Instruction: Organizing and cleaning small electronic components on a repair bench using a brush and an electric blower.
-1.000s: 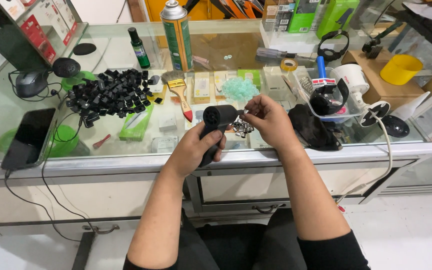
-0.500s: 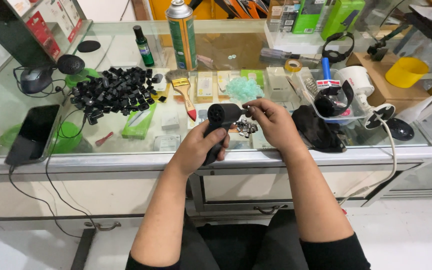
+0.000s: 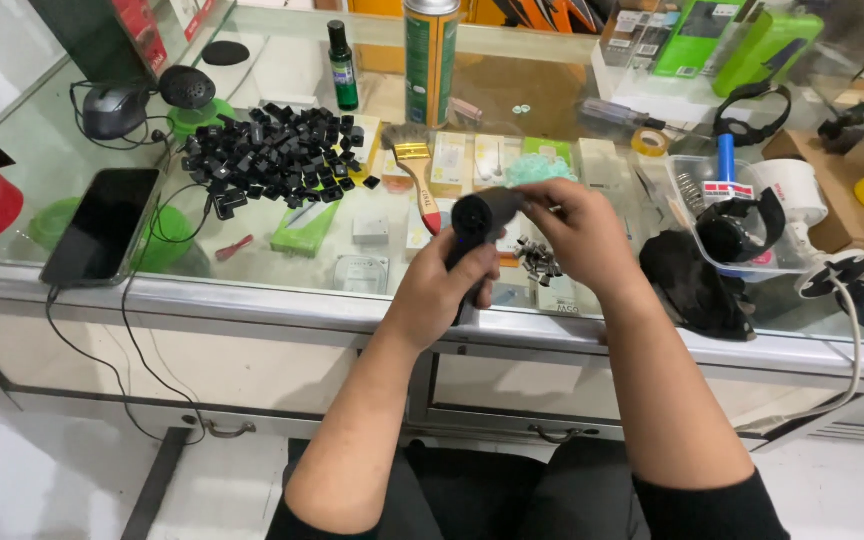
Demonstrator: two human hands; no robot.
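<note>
My left hand (image 3: 440, 290) grips the handle of a black cylindrical tool (image 3: 474, 222), holding it upright over the front edge of the glass counter (image 3: 282, 300). My right hand (image 3: 580, 232) is closed over the tool's right side near its head, fingers pinched on it. Just below my right hand lies a small cluster of dark little parts (image 3: 540, 260) on the glass.
A heap of black keycaps (image 3: 274, 152) lies at the left, with a paintbrush (image 3: 416, 175), a spray can (image 3: 430, 60) and a small dark bottle (image 3: 342, 66) behind. A phone (image 3: 104, 225), a mouse (image 3: 112, 108), a black cloth (image 3: 697, 285) and a clear tub (image 3: 742, 215) flank my hands.
The view has drifted slightly; my right hand has lifted from the small parts on the glass up onto the tool's head. My left hand keeps its grip.
</note>
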